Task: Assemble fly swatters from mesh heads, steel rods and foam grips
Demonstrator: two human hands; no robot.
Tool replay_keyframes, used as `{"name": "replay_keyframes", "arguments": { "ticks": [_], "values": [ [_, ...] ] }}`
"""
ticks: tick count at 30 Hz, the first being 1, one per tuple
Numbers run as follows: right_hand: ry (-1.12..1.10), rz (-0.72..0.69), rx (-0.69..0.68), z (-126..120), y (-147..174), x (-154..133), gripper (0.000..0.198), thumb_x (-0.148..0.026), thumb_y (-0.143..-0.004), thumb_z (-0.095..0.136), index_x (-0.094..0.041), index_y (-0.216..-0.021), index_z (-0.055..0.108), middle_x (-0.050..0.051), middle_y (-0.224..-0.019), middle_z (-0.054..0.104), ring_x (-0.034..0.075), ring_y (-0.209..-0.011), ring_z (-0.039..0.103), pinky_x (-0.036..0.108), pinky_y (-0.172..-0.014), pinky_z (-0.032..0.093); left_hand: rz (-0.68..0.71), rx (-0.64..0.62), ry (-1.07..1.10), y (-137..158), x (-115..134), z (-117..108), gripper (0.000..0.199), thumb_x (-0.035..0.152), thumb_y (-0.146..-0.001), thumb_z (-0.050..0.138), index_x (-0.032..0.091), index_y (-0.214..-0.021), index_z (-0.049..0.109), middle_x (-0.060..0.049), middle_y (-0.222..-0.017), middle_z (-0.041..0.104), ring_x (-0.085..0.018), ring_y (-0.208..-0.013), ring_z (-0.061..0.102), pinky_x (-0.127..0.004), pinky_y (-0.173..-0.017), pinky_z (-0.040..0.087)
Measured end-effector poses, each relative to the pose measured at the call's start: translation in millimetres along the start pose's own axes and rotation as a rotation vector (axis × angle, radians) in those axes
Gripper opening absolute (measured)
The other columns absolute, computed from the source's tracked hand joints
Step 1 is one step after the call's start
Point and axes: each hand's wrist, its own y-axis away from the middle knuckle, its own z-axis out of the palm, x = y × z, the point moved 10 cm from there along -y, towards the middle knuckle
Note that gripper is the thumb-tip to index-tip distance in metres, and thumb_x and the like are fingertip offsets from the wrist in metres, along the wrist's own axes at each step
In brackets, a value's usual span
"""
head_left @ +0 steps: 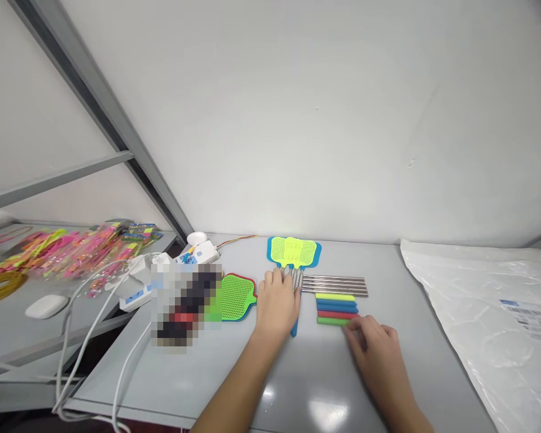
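Observation:
My left hand (277, 300) rests over the metal shafts of a stack of fly swatters, its fingers bent down onto them. Their yellow and blue heads (293, 251) lie towards the wall, and a blue handle (294, 325) sticks out beside my wrist. Several bare metal rods (336, 285) lie side by side to the right. Below them is a row of coloured handle tubes, with yellow (335, 297), blue (336, 306) and red (337, 314) ones. The fingertips of my right hand (374, 344) close on the end of the green tube (331, 321), nearest me.
Green, red and blue swatter heads (237, 297) lie left of my left hand. Beyond them are a pixelated patch, power strips (198, 255) and white cables (83, 337). Bagged pink and yellow items (85, 249) cover the left shelf. A white plastic mailer bag (482, 313) lies at the right.

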Motion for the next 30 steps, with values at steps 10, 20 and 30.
{"name": "replay_keyframes", "arguments": {
  "ticks": [10,20,30],
  "values": [
    [0.059,-0.067,0.003,4,-1,-15,0.019,-0.032,-0.093,0.042,-0.024,-0.078,0.049,-0.004,-0.055,0.051,0.017,-0.053,0.044,0.036,-0.073,0.037,-0.021,0.005,-0.03,-18,4,7,0.024,0.031,-0.092,0.046,0.014,-0.094,0.063,-0.012,-0.095,0.054,-0.028,-0.094,0.046,-0.037,-0.072,0.041],
    [0.019,-0.105,0.032,0,1,-24,0.021,-0.033,-0.093,0.042,-0.023,-0.078,0.05,-0.003,-0.057,0.052,0.018,-0.055,0.047,0.037,-0.073,0.038,-0.017,0.012,0.619,-22,-10,-22,0.025,0.033,-0.097,0.039,0.017,-0.086,0.055,-0.009,-0.1,0.051,-0.023,-0.097,0.05,-0.038,-0.088,0.042],
    [-0.598,-0.079,-0.031,-14,9,-46,0.028,-0.046,-0.094,0.04,-0.023,-0.099,0.056,0.004,-0.084,0.061,0.021,-0.079,0.057,0.034,-0.073,0.047,-0.036,-0.102,1.328,14,38,-47,0.022,0.035,-0.097,0.038,0.021,-0.094,0.054,-0.008,-0.118,0.054,-0.02,-0.114,0.05,-0.032,-0.097,0.04]
  ]
}}
